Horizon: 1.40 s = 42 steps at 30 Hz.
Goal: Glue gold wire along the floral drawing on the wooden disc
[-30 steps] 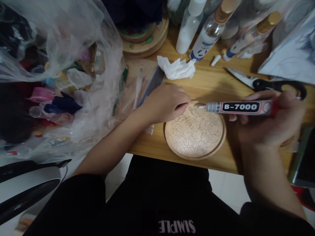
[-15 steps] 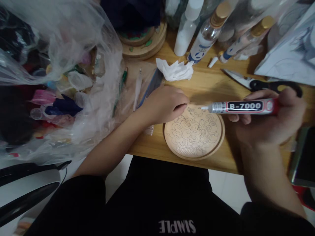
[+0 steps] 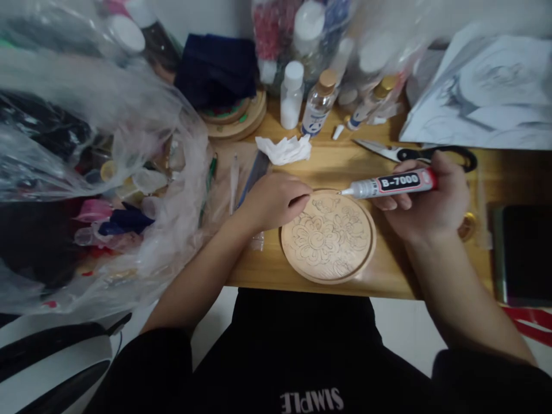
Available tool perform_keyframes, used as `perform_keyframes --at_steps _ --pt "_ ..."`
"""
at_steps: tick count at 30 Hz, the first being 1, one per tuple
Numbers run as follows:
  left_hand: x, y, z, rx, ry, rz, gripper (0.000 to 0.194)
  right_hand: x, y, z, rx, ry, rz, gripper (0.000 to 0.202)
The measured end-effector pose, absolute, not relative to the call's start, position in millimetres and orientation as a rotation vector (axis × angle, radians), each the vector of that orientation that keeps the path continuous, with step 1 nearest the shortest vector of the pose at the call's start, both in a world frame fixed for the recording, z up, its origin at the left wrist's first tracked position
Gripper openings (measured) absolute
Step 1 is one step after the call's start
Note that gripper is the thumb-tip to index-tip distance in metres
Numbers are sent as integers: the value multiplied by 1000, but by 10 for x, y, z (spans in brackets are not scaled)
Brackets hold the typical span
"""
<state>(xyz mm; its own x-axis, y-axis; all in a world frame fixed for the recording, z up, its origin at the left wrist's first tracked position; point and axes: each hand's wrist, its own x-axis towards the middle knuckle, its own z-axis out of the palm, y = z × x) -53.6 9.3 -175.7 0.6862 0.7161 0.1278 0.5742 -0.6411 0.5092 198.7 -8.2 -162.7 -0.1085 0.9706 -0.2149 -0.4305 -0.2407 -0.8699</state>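
Observation:
A round wooden board (image 3: 328, 241) with pencilled flower outlines lies flat near the table's front edge. At its upper left rim rests my left hand (image 3: 282, 200), its fingers closed; what they pinch, if anything, cannot be made out. My right hand (image 3: 425, 201) is wrapped round a B-7000 glue tube (image 3: 392, 183), held nearly level to the right of the board. The tube's thin nozzle points left, over the upper part of the board. Whether the nozzle touches the wood is unclear.
Crumpled tissue (image 3: 284, 150), scissors (image 3: 414, 154) and small bottles (image 3: 318, 106) stand or lie behind the board. A large plastic bag (image 3: 172, 218) of odds and ends fills the left. Paper drawings (image 3: 487, 98) are at the back right, a phone (image 3: 524, 256) at the right.
The view has shifted, showing more of the table's back. The glue tube is a little lower and further left, its nozzle nearer the board's upper edge. My left hand keeps its place beside the board.

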Motion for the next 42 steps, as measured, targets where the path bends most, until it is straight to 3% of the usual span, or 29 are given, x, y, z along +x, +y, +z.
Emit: perform_keyframes --at_steps 4,8,17,28,42 --pt "-519 48 -1734 2442 1053 462 23 1987 -71 -1641 -966 -745 1606 37" --pt "-490 -13 -1659 2423 1091 338 42 1962 -69 -1635 -935 -706 1610 46" --pt "-446 -36 -1538 2322 1119 198 39 1978 -53 -1660 -913 -535 1611 62" --pt "-444 -31 -1617 2314 1111 343 39 2025 -99 -1685 -817 -580 1653 43" --pt "-460 -48 -1633 2309 1060 399 42 2007 -110 -1672 -798 -602 1669 43"
